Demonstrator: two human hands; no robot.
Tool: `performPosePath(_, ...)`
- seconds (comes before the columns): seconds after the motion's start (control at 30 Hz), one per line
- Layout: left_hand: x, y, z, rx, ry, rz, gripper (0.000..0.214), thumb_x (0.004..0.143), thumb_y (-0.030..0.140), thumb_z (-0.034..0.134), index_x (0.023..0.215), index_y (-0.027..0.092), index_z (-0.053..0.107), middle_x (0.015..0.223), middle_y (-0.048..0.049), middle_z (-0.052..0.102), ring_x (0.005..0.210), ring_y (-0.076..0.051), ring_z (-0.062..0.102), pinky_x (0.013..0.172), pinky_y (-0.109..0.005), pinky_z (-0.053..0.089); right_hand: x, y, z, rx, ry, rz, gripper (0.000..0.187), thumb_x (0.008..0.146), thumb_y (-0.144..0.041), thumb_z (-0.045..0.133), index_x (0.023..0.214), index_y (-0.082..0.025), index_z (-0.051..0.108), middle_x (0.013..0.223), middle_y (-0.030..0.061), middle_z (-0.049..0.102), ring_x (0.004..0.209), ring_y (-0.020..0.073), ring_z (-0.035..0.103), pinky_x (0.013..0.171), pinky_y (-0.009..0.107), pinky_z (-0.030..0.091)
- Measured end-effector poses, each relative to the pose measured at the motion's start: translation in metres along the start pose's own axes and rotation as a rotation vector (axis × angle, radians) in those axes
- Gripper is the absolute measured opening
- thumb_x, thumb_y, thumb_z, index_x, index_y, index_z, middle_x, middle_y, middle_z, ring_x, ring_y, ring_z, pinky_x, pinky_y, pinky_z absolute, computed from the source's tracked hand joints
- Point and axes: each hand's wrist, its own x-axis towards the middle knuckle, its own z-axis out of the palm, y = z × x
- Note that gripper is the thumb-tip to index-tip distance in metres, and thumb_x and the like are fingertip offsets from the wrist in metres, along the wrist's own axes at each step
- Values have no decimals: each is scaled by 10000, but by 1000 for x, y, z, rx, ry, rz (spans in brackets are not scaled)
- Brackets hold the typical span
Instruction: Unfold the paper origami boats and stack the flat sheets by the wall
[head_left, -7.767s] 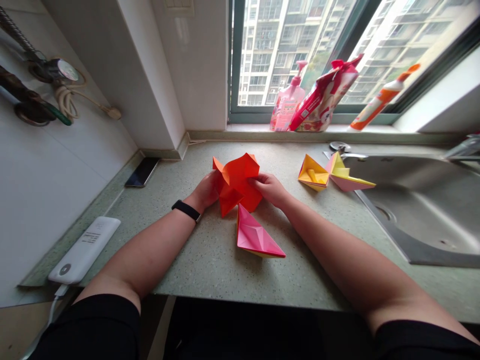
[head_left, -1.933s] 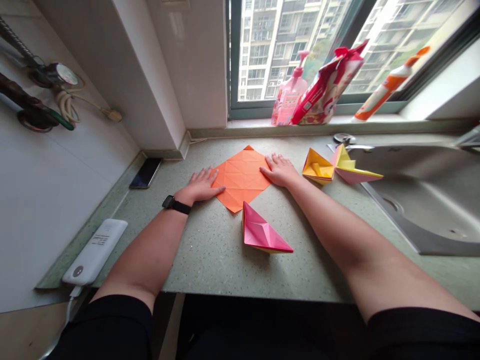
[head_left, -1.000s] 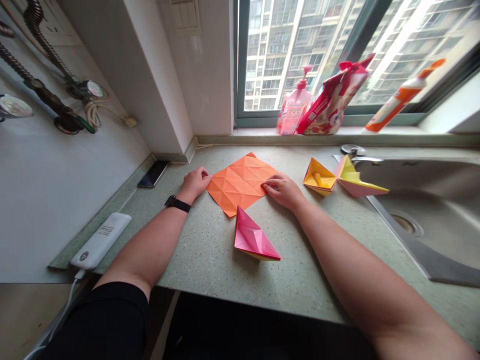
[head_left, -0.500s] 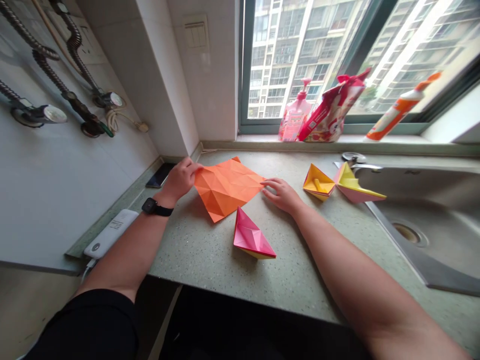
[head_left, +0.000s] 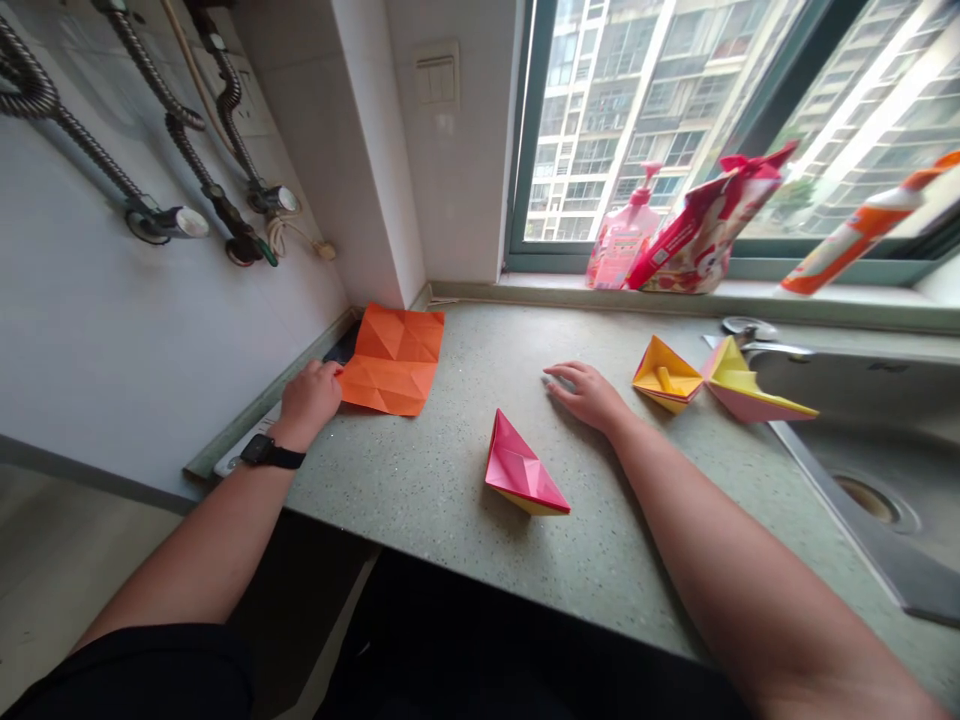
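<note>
Well, the left hand [head_left: 311, 402] sits at the near corner of a creased orange origami paper sheet [head_left: 394, 360], its fingers curled against the paper's edge; they may be pinching it, but from this view I cannot tell. The sheet lies ahead of that hand and just to its right, well apart from the right hand and close to the tiled wall. It looks roughly four-sided, with a crease across its middle, and its longer direction is hard to tell because of the tilted view. The left arm reaches in from the lower left, with a black wristwatch [head_left: 268, 452] on the wrist. A black phone [head_left: 342, 346] shows just beyond the hand, partly under the sheet, and a white power bank [head_left: 247, 442] lies just behind it. The right hand [head_left: 589, 395] rests open and palm down on the speckled green countertop [head_left: 442, 500], holding nothing. Just toward the body from it stands a pink paper boat [head_left: 521, 470]. To its right are a yellow paper boat [head_left: 666, 378] and a yellow-and-pink paper boat [head_left: 750, 392], next to a steel sink [head_left: 855, 445].
</note>
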Motion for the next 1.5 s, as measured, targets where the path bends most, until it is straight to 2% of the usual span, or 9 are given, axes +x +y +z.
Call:
performPosePath(0.4,-10,-23,0,79,-169,122,463,1030,210,420,1327,261,771,1341,-125,766,1187,-335,740,976,-441,580,1,3,0,8,-1,2,304,991,-322,670,1242,-255,826,1274,117,784,1204,296,737,1139,478,563)
performPosePath(0.53,-13,-23,-4,171,-65,81,403,1023,286,485,1286,236,787,1301,-191,733,1212,-408,704,995,-517,571,2,4,0,6,-3,3,301,988,-320,679,1243,-256,825,1284,119,781,1211,301,737,1141,482,562)
performPosePath(0.63,0,-8,-2,104,29,99,446,1032,350,505,1374,194,745,1399,-225,667,1308,-427,646,1082,-545,540,2,5,0,3,-10,5,305,988,-324,683,1251,-258,823,1293,121,778,1218,302,737,1144,482,560)
performPosePath(0.73,27,20,8,-38,21,186,546,1066,418,483,1555,217,621,1604,-188,556,1473,-363,553,1250,-483,429,2,6,0,2,-9,12,303,989,-329,682,1251,-268,823,1298,117,780,1220,302,738,1145,484,559)
performPosePath(0.8,46,41,16,-70,-34,195,615,1072,488,493,1628,232,549,1723,-177,450,1590,-353,437,1312,-489,346,2,5,0,1,-12,12,304,991,-326,679,1251,-264,823,1298,116,783,1225,300,737,1149,481,555)
performPosePath(0.93,72,68,32,-85,-230,226,772,1067,651,436,1737,271,394,1835,-164,277,1704,-387,230,1350,-598,208,2,4,-1,-3,-19,16,311,997,-319,671,1259,-242,819,1311,122,779,1239,297,730,1154,468,551)
performPosePath(1.0,75,72,38,-86,-301,226,829,1052,715,401,1758,283,354,1849,-162,240,1715,-406,191,1352,-626,165,2,3,-2,-1,-20,20,311,998,-321,673,1262,-243,817,1318,123,775,1242,296,728,1154,467,551)
performPosePath(1.1,72,73,47,-93,-341,232,874,1025,770,391,1765,307,339,1858,-155,210,1716,-426,180,1350,-644,140,1,2,-2,-1,-21,29,305,997,-324,675,1259,-260,818,1312,115,776,1243,294,727,1153,467,552)
performPosePath(1.5,64,76,52,-133,-357,303,873,1025,781,386,1769,329,319,1864,-142,195,1721,-398,172,1348,-632,133,1,2,-2,12,-8,30,301,993,-321,665,1244,-266,824,1291,111,781,1228,298,730,1140,475,562)
